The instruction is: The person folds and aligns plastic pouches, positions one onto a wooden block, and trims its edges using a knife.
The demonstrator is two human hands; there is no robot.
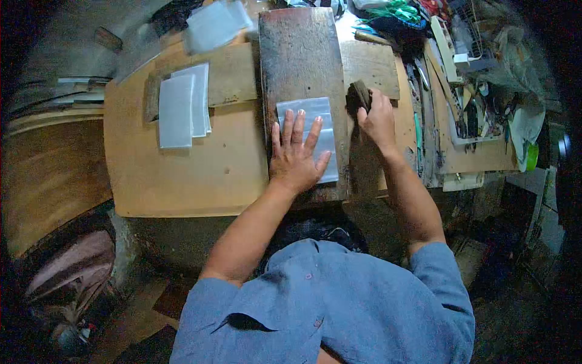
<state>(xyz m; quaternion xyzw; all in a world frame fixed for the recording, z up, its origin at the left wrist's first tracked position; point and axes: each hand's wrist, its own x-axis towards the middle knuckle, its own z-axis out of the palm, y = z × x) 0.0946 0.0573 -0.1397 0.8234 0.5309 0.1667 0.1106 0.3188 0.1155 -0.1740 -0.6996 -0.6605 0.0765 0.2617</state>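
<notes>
My left hand (297,155) lies flat with its fingers spread on a stack of clear plastic sheets or bags (327,136). That stack rests on a long, dark, worn wooden board (298,54), near the end closest to me. To the right of the board, my right hand (379,118) is closed around a dark brown block (359,96). Its exact kind I cannot make out. The block is held apart from the plastic, over the right part of the table.
More clear plastic sheets (176,115) lie on the light wooden table (194,182) at left, with another pile (217,27) at the far left. A flat wooden board (233,73) crosses behind. Tools fill a white tray (479,138) on the right, near a power strip (445,48).
</notes>
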